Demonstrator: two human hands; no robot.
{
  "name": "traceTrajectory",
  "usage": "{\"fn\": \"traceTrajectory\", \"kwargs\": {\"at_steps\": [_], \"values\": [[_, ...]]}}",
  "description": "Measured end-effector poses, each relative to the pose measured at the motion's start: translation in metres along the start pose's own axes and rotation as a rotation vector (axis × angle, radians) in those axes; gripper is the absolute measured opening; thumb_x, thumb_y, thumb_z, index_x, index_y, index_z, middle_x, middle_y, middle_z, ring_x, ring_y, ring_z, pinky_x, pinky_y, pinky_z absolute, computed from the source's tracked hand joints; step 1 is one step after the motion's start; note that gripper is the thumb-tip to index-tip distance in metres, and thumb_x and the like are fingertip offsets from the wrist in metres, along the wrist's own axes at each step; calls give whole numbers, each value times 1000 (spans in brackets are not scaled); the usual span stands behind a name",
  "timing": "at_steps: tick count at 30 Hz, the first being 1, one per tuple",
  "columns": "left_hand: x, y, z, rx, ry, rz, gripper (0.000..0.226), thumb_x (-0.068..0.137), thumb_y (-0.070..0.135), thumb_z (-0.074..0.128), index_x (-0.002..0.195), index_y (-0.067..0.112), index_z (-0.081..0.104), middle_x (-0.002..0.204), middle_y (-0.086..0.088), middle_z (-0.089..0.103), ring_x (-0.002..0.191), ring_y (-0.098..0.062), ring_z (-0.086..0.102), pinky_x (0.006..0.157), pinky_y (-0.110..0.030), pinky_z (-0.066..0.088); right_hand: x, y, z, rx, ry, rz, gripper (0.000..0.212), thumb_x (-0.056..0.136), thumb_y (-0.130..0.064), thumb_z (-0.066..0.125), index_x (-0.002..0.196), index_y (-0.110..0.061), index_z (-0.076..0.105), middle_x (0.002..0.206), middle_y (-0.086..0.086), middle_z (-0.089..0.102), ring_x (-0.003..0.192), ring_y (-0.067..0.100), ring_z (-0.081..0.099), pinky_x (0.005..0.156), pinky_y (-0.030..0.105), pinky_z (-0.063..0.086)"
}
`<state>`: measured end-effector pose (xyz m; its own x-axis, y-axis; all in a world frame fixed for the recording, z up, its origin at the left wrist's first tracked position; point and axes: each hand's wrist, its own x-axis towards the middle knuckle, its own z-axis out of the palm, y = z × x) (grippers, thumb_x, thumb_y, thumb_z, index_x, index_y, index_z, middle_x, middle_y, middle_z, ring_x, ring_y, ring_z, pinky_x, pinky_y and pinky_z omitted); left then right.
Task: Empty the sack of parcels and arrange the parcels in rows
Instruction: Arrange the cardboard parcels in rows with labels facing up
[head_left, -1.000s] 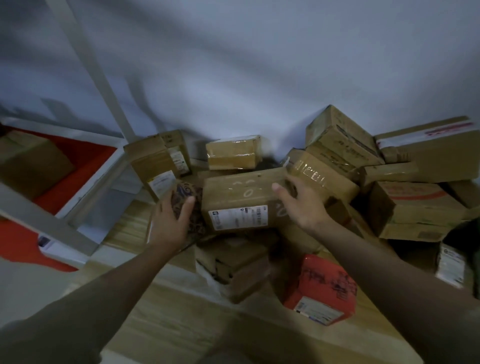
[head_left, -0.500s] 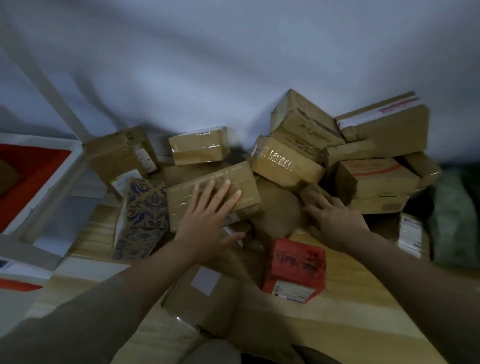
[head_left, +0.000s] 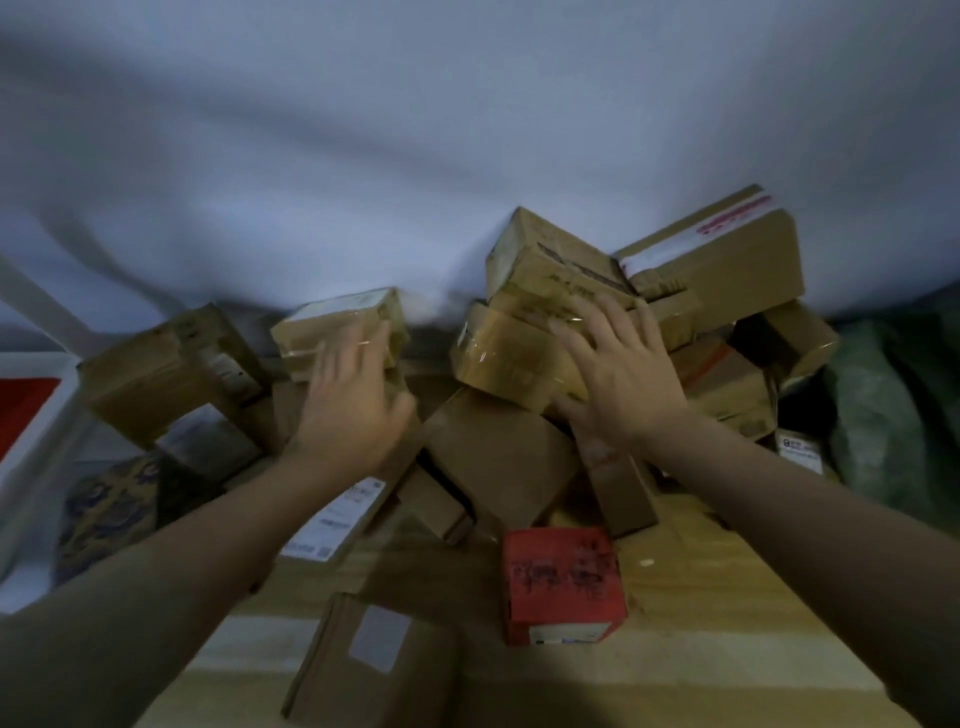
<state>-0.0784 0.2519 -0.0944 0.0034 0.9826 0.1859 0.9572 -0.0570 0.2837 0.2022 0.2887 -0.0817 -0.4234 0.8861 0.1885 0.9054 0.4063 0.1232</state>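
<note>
A heap of brown cardboard parcels lies on a wooden floor (head_left: 701, 597) against a white wall. My left hand (head_left: 353, 410) is blurred, its fingers apart, just below a small tape-wrapped box (head_left: 337, 325) by the wall; I cannot tell if it touches. My right hand (head_left: 618, 374) lies spread flat across a shiny taped box (head_left: 498, 358) and the boxes stacked behind it, gripping nothing. A red parcel (head_left: 561, 582) and a flat brown box with a white label (head_left: 374, 660) sit nearer to me. The green sack (head_left: 883, 415) slumps at the far right.
A large box with red and white tape (head_left: 727, 254) tops the right side of the heap. A dark patterned parcel (head_left: 109, 509) lies at the left, beside a white-framed red panel (head_left: 26, 410). Bare floor shows in front of the red parcel.
My left hand left the long labelled box and moved up toward the small taped box. My right hand rose from the low part of the heap onto the shiny taped box.
</note>
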Motion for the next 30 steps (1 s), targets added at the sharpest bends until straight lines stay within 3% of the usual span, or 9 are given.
{"fn": "traceTrajectory", "kwargs": {"at_steps": [4, 8, 10, 12, 14, 19, 22, 26, 30], "values": [[54, 49, 20, 5, -62, 137, 91, 90, 60, 51, 157, 23, 1, 165, -6, -9, 152, -25, -4, 123, -45, 3, 72, 3, -7, 42, -20, 94, 105, 77, -65, 67, 157, -33, 7, 166, 11, 3, 152, 39, 1, 116, 69, 8], [95, 70, 46, 20, -199, 182, 97, 88, 61, 51, 157, 16, -2, 165, -6, -1, 152, -25, 0, 123, -46, 5, 118, 9, 0, -27, -164, -90, 91, 81, -59, 66, 154, -39, 14, 166, 6, -8, 151, 40, -5, 112, 73, 14], [98, 73, 54, -65, -269, 209, 89, 87, 59, 53, 155, 17, 13, 161, -6, 21, 147, -26, 23, 119, -45, 24, 124, 8, 5, -47, -282, -113, 76, 86, -56, 61, 150, -33, 28, 165, 7, 1, 149, 42, 6, 108, 70, 27], [97, 68, 57, -101, -234, 250, 73, 84, 57, 60, 143, 23, 34, 143, -1, 44, 127, -22, 49, 100, -36, 43, 117, 8, 7, -61, -281, -54, 66, 89, -57, 55, 144, -26, 36, 156, 11, 21, 140, 44, 26, 97, 61, 43], [94, 62, 57, -49, -225, 291, 63, 82, 55, 64, 133, 24, 42, 132, 1, 48, 113, -21, 54, 83, -30, 43, 95, 15, 10, -54, -248, 23, 62, 93, -57, 50, 142, -21, 40, 148, 11, 32, 129, 44, 38, 88, 53, 50], [72, 55, 61, -2, -211, 276, 67, 88, 52, 61, 139, 17, 34, 140, -2, 37, 113, -19, 53, 80, -32, 51, -4, 55, 33, -156, -248, 94, 43, 94, -50, 45, 122, -20, 59, 128, 9, 49, 116, 36, 53, 105, 52, 39], [65, 48, 65, -72, -200, 93, 62, 92, 34, 62, 141, 15, 30, 142, -7, 33, 111, -27, 56, 78, -37, 51, -33, 66, 30, -203, -218, 128, 36, 92, -45, 50, 112, -20, 66, 120, 8, 60, 115, 34, 56, 114, 54, 28], [56, 41, 66, -19, -280, -167, 77, 95, 23, 57, 154, 15, 9, 161, -13, 3, 137, -40, 35, 105, -48, 41, -48, 44, 18, -113, -133, 119, 47, 91, -41, 45, 130, -19, 59, 151, 13, 45, 148, 37, 25, 119, 64, 7], [25, 53, 63, 19, -191, 200, 71, 96, 46, 44, 156, 24, 14, 165, -7, 1, 150, -32, 7, 122, -50, 10, -71, -4, 24, 40, -310, -130, 71, 92, -68, 21, 156, -36, 17, 167, 4, 3, 152, 32, -15, 115, 67, -10]]}}
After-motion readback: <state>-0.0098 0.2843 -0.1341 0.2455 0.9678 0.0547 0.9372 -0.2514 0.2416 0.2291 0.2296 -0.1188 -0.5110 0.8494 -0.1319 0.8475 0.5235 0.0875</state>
